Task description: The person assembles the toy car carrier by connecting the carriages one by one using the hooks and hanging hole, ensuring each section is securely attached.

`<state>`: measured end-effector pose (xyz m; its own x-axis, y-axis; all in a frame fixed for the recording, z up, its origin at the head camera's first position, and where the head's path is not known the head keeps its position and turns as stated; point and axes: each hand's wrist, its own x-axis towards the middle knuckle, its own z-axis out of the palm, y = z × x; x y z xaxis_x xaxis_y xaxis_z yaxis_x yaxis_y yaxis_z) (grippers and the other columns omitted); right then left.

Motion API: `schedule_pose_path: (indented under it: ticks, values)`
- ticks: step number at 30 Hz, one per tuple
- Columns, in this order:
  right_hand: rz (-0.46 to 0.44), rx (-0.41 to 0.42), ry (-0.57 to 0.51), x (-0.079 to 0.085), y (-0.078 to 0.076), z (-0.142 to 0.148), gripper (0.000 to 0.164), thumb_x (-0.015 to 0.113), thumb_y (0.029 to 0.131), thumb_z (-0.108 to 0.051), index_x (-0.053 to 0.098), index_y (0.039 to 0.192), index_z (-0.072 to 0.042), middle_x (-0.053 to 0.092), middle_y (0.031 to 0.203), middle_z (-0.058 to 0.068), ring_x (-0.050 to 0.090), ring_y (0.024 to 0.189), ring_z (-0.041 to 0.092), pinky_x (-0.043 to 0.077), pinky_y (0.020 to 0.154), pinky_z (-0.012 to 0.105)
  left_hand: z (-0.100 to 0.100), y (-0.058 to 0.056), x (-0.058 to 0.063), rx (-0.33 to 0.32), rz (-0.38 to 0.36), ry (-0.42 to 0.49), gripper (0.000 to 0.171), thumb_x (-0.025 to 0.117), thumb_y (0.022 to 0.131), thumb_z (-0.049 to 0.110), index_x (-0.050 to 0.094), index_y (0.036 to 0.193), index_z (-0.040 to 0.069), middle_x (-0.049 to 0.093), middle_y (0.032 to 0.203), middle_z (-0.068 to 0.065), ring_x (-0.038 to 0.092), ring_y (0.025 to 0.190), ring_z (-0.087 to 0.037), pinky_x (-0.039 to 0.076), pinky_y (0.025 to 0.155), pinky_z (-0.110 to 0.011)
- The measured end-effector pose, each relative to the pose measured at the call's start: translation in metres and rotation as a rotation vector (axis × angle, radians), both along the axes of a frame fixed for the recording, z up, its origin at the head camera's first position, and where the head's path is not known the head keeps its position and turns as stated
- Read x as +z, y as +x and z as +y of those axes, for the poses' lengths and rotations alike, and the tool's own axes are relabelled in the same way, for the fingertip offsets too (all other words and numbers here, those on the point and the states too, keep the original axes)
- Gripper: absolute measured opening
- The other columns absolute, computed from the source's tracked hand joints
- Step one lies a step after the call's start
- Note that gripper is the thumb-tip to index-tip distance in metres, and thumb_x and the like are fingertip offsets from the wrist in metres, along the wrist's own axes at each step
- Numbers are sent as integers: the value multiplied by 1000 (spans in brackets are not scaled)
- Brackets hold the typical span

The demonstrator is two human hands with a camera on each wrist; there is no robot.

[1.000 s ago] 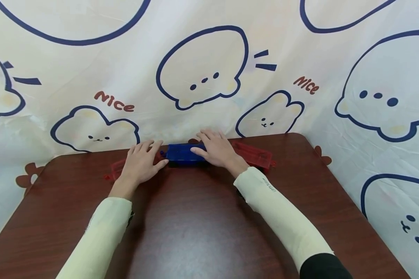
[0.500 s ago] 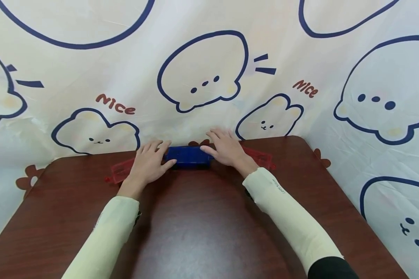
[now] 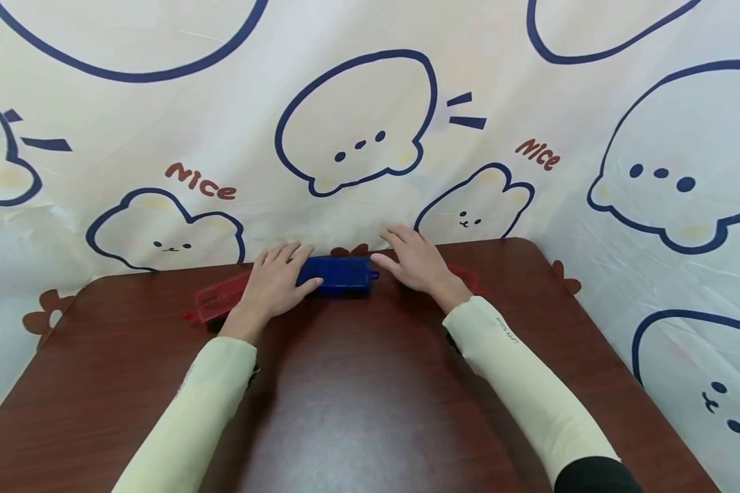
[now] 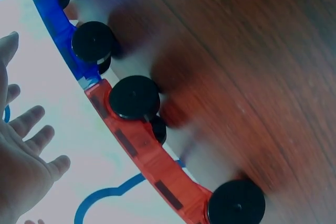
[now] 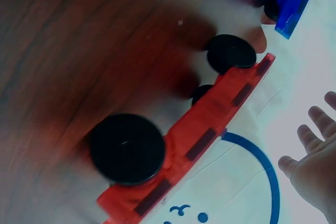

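Observation:
Three toy wagons with black wheels stand in a row along the back of the table. My left hand (image 3: pixel 274 284) is over the place where the red wagon (image 3: pixel 218 298) on the left meets the blue wagon (image 3: pixel 345 274); its fingers are spread. In the left wrist view, a gap shows between that hand (image 4: pixel 26 166) and the two wagons, whose ends meet. My right hand (image 3: pixel 422 263), fingers extended, covers most of the red wagon (image 3: pixel 466 276) on the right. The right wrist view shows this red wagon (image 5: pixel 181 132) apart from the blue one, and the hand (image 5: pixel 315 161) clear of both.
The brown wooden table (image 3: pixel 358 397) extends toward me from the wagons. Behind it hangs a white cloth (image 3: pixel 345 219) printed with cartoon outlines, close to the table's back edge. A small blue coupling loop (image 3: pixel 374 274) sticks out from the blue wagon's right end.
Both hands have shifted to the right above the row. More of the left red wagon and the blue wagon's right end now show, and less of the right red wagon. The wagons look unmoved.

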<state>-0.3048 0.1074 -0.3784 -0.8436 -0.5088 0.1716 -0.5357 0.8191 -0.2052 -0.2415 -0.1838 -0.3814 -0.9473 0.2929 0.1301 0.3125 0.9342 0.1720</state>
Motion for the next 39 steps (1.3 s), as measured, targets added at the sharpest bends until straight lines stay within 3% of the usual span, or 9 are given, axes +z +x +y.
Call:
schedule_pose_path:
  ticks: [7, 20, 39]
  values:
    - [1, -16, -16, -3, 2, 9, 69, 44, 104, -58, 42, 156, -13, 37, 160, 11, 30, 148, 31, 18, 121, 57, 4, -2, -4, 4, -37, -20, 75, 60, 99, 48, 32, 160, 13, 25, 164, -22, 16, 151, -44, 11, 119, -65]
    - [-8, -52, 20, -10, 0, 32, 71, 44, 103, -60, 44, 154, -11, 37, 160, 11, 30, 149, 31, 18, 120, 58, 14, -8, -8, -29, -52, -23, 76, 58, 100, 50, 31, 160, 14, 26, 164, -21, 17, 151, -44, 11, 119, -64]
    - [-64, -117, 69, -30, 6, 52, 72, 50, 99, -62, 46, 153, -14, 40, 157, 12, 32, 146, 32, 15, 121, 59, 33, -21, -29, -22, -112, -17, 81, 52, 98, 61, 28, 162, 17, 17, 167, -18, 8, 153, -43, 6, 119, -65]
